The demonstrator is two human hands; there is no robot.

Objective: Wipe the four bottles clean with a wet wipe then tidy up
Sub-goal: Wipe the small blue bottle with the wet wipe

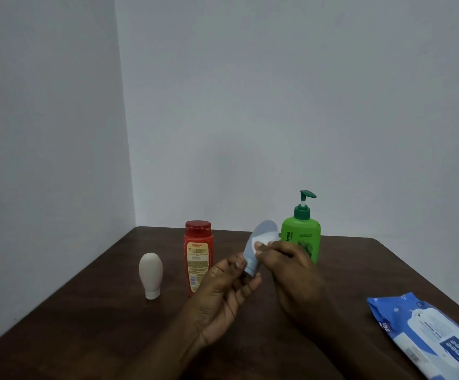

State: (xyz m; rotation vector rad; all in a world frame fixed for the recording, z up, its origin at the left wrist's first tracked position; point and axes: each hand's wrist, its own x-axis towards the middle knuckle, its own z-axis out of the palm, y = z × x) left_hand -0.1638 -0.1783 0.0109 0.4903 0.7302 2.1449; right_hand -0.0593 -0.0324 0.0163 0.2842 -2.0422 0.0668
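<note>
A small white bottle (150,275) stands on its cap at the left of the brown table (94,327). Just to its right stands a tall red bottle (197,256) with a red lid. They are near each other but do not touch.

In the middle of the frame, the left hand (223,294) is up off the table with its palm showing. Its fingers and thumb curl around the bottom end of a grey bottle (249,256) and hold it there. The grey bottle leans, with its round end pointing up and to the right, above the fingers.

The right hand (291,272) comes in from the right. Its fingertips pinch a white wet wipe (264,239) and press it on the upper part of the grey bottle. The wipe sits between the fingers and the bottle.

Behind the right hand stands a green pump bottle (303,234) with a dark green pump on top. The hand hides part of it.

At the lower right of the frame, a blue and white pack of wipes (428,335) lies flat on the table, well apart from the hands.
</note>
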